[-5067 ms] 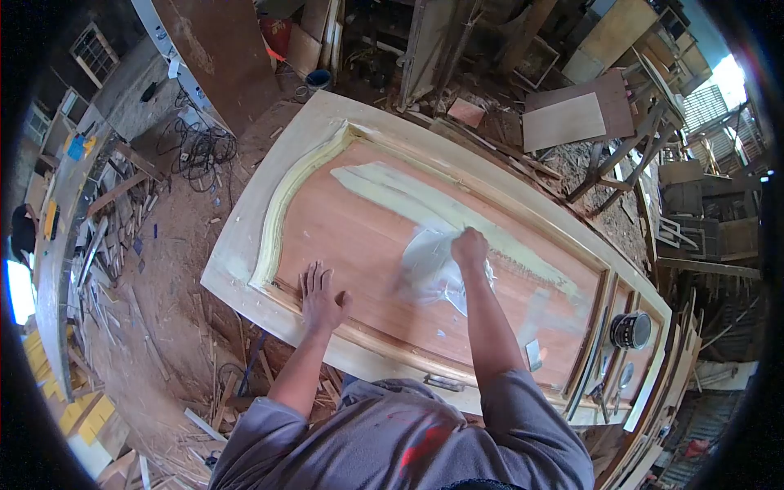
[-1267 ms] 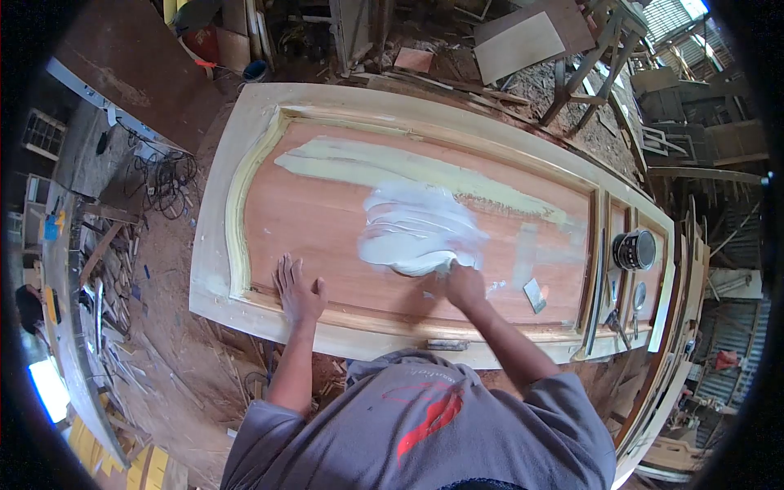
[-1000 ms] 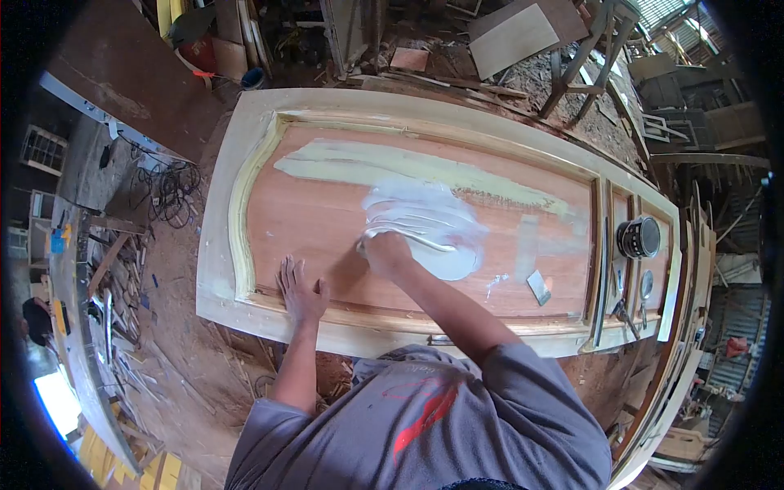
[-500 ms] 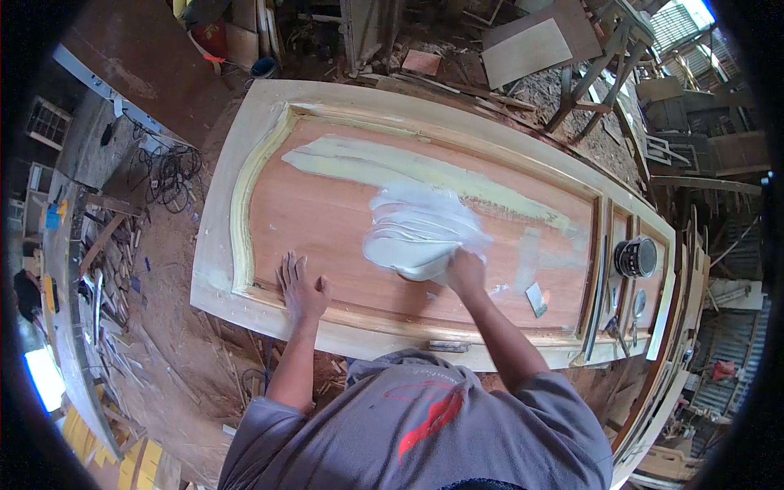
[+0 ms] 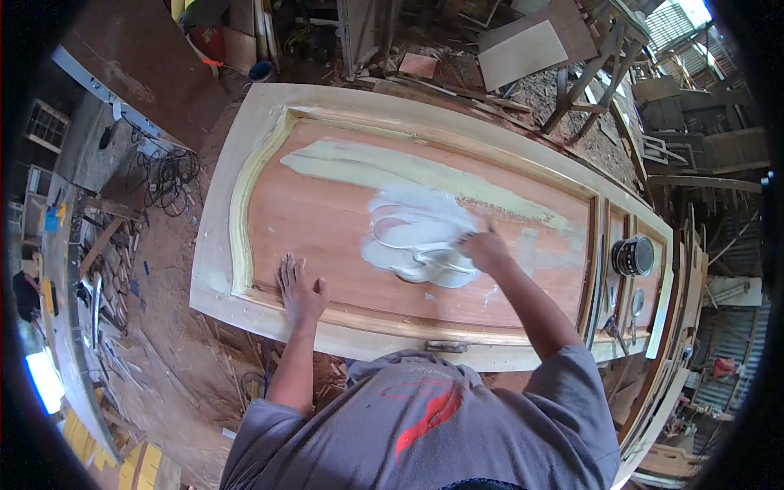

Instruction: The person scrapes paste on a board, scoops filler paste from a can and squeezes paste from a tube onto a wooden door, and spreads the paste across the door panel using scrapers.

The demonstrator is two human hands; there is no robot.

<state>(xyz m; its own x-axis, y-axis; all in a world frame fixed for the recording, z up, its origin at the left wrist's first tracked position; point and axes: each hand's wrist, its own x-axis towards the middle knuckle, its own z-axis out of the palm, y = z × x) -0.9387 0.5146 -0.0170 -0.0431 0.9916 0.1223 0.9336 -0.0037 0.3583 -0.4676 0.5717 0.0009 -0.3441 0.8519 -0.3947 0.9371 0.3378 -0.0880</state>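
A wooden door panel (image 5: 327,212) with a pale frame lies flat in front of me. A thick puddle of white filler paste (image 5: 408,233) is spread in ridged swirls on its middle. At the puddle's right edge is my right hand (image 5: 487,247), its fingers closed and slightly blurred; what they grip cannot be made out. My left hand (image 5: 302,290) rests with spread fingers on the panel's lower left, holding nothing. A dried yellowish filler band (image 5: 392,169) runs along the panel's upper part.
An open dark tin (image 5: 633,256) stands on the door's right end, beside tools (image 5: 614,322) and a round metal piece (image 5: 638,302). A small block (image 5: 447,346) lies on the near edge. Coiled cables (image 5: 171,173) and wood scraps (image 5: 159,327) litter the floor at left.
My right hand has moved up and to the right across the paste, leaving new curved ridges. My right forearm now covers the small card seen earlier. My left hand has stayed put.
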